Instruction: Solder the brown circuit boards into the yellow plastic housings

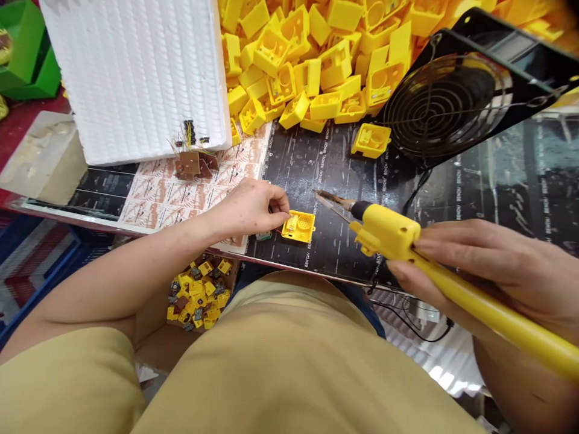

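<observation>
My left hand (265,206) is closed in a pinch at the left edge of a small open yellow plastic case (305,226) lying on the black bench top. Whatever its fingertips hold is mostly hidden. Dark and reddish wires and a small green board (263,235) show beside the fingers. In my right hand (488,259) is a yellow soldering iron (391,232), gripped by its long handle. Its thin metal tip points left, above the bench and apart from the case.
Yellow cases (312,66) are heaped at the back, with one loose case (371,140) by a black fan (443,102). Brown circuit boards with wires (192,166) stand before a white foam sheet (140,72). A translucent tub (49,154) sits left; a box of yellow parts (199,295) is below.
</observation>
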